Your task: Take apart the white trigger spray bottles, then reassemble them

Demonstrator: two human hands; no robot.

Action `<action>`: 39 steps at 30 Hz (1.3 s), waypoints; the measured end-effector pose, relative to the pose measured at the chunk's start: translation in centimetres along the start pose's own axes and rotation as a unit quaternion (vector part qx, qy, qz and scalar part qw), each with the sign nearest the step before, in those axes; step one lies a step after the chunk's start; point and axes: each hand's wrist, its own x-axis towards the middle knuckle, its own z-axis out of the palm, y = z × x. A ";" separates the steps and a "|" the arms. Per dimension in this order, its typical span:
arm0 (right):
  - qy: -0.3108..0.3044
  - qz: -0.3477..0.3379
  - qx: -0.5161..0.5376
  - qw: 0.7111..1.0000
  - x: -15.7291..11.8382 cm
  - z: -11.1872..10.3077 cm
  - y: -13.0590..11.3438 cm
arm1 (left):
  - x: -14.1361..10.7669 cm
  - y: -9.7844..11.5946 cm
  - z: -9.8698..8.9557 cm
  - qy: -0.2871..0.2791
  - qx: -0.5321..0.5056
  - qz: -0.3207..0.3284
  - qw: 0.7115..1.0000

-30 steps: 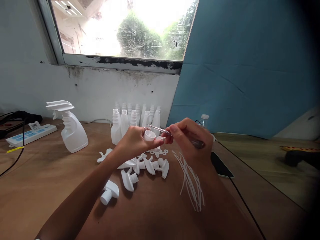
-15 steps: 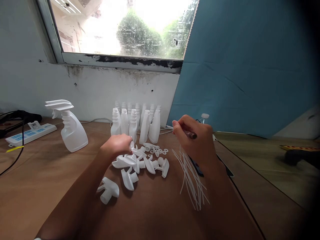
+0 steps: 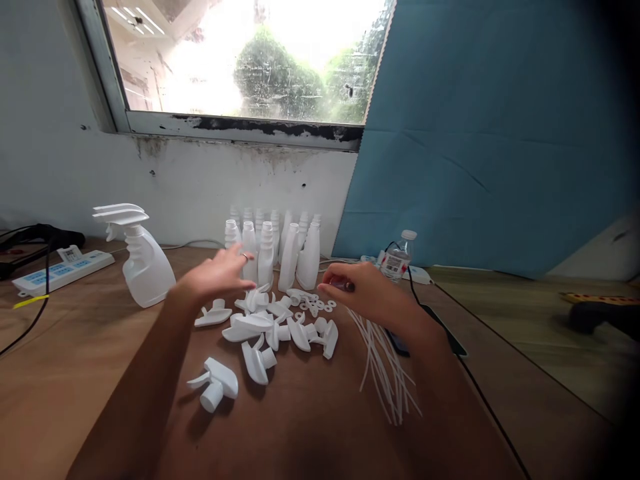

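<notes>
My left hand is open above the white trigger sprayer heads, its fingers stretched toward the row of white bottles. A ring shows on one finger. In my right hand, the fingers are closed around a thin tool with a dark brown handle; its tip is hidden, so its exact kind cannot be told. That hand hovers beside small white rings and other little white parts. Thin white tubes lie in a loose bundle below my right wrist.
An assembled white spray bottle stands at the left, near a power strip with cables. Behind my right hand are a clear water bottle and another white strip. Dark flat devices lie under my right forearm. A window and blue cloth rise behind.
My left hand has risen off the sprayer heads, moved slightly left and opened. My right hand has come down and left with the brown-handled tool, uncovering the water bottle.
</notes>
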 end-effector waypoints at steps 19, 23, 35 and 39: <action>0.062 -0.016 0.010 0.998 -2.9 -4.0 -0.3 | -0.8 -11.1 -1.4 0.473 -0.077 -0.353 0.804; 0.070 -0.014 0.013 0.997 -3.2 -4.1 -0.6 | -0.9 -11.0 -1.8 0.521 -0.068 -0.289 0.800; 0.200 -0.052 0.108 0.973 -2.5 -2.6 -1.8 | -3.4 0.8 -3.9 0.525 -0.324 0.097 0.781; 0.171 -0.083 0.167 0.968 -2.8 -2.3 -3.6 | -5.6 6.2 -2.5 0.410 -0.355 0.231 0.807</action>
